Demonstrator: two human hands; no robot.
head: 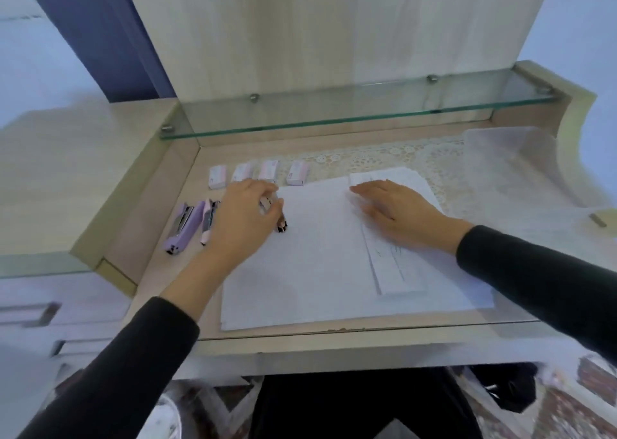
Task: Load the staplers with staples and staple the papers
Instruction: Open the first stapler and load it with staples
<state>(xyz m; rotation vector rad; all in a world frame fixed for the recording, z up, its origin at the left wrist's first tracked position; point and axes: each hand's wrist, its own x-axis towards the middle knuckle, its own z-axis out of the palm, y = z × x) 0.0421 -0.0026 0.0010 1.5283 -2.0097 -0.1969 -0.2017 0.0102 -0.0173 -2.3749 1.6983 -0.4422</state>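
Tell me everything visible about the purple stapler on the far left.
The purple stapler is lilac, plastic-looking, with metal showing toward its far end and a dark bit at the near end. It lies lengthwise on the desk, close beside a pink stapler. Nobody holds it.
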